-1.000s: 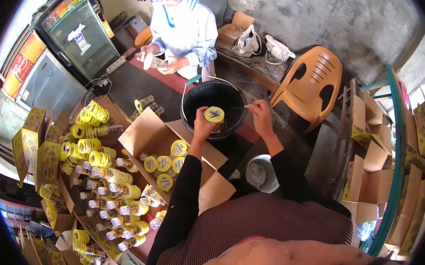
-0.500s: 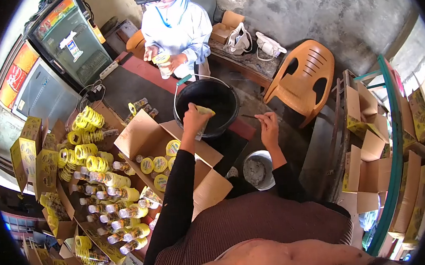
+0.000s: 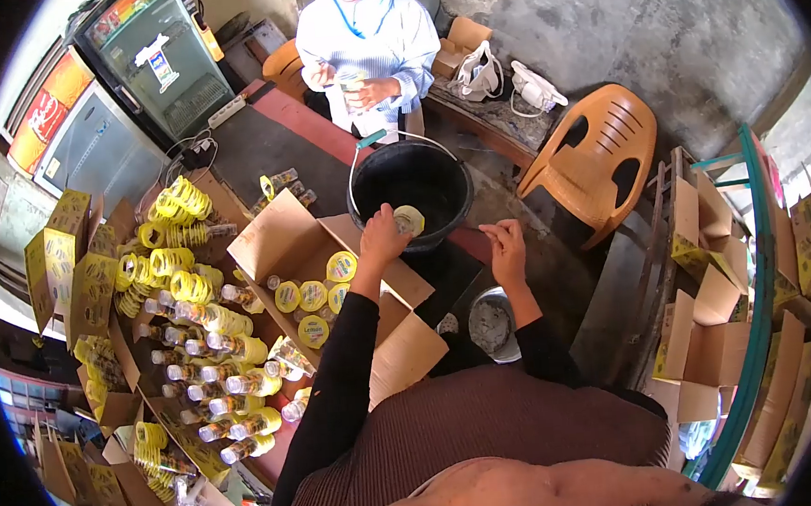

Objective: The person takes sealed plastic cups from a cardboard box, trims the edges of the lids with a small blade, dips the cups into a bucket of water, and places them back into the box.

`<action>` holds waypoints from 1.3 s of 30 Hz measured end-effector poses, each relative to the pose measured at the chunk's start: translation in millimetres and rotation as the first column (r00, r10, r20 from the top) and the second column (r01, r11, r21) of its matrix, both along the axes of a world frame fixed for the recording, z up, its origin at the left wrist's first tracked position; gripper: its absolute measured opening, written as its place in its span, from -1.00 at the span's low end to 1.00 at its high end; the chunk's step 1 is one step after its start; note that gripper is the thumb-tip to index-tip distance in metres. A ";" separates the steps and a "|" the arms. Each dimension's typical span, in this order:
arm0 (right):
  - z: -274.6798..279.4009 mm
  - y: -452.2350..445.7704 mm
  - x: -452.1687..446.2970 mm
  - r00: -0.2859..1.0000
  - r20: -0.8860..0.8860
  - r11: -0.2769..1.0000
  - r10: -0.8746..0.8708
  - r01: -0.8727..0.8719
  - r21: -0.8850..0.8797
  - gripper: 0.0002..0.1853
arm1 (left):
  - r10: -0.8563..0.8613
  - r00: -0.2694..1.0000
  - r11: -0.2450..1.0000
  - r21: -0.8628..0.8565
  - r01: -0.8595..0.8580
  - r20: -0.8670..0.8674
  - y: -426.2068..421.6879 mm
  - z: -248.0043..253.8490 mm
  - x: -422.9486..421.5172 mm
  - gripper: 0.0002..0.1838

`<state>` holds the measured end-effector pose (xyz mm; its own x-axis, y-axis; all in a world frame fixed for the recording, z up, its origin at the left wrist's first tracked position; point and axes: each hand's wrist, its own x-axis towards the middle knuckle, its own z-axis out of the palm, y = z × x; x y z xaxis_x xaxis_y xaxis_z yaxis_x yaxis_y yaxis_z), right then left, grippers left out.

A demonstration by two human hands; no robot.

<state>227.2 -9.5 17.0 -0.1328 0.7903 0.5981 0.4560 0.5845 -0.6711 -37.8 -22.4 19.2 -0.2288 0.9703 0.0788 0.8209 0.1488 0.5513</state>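
My left hand [image 3: 385, 236] is closed round a small clear cup [image 3: 409, 221], held over the near part of a black bucket [image 3: 354, 183]. The cup's rim faces up, and its yellow lid no longer shows. Right of the bucket, my right hand [image 3: 506, 246] has its thumb and fingers pinched together; whatever is between them is too small to make out. Left of my left arm, an open carton [image 3: 277, 232] holds several cups with yellow printed lids [image 3: 312, 295]. Below my right hand sits a pail with grey contents [image 3: 493, 326].
Bottles with yellow rings [image 3: 245, 384] crowd the left side. Across the bucket a person [image 3: 368, 49] holds a cup. An orange chair [image 3: 596, 160] and a bench [image 3: 472, 121] stand behind; cartons [image 3: 713, 354] fill a rack at the right.
The cup in my left hand has tilted back up over the bucket, and its yellow lid surface is gone from view. The thin dark tool seen at my right hand no longer shows clearly.
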 end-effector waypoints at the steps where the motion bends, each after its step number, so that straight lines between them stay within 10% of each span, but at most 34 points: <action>1: -0.8 -4.3 -4.2 1.000 0.005 1.000 0.009 -0.009 0.002 -0.75 | -0.035 0.998 0.997 0.063 0.038 -0.052 -4.7 -0.5 -1.0 -0.49; 14: -65.1 -86.6 -83.8 0.791 0.072 0.790 0.607 -0.592 -0.161 -0.68 | -0.027 0.986 0.989 0.142 0.051 -0.167 4.0 -7.2 2.9 -0.70; 26: -119.0 -100.9 -126.4 0.705 0.172 0.721 0.688 -0.634 -0.281 -0.58 | -0.236 0.917 0.951 -0.270 0.150 -0.322 87.4 -80.1 10.8 -0.71; 39: -114.0 -104.4 -117.3 0.723 0.283 0.775 0.630 -0.608 -0.172 -0.85 | -0.198 0.973 0.962 -0.211 0.171 -0.117 83.4 -62.4 -8.8 -0.45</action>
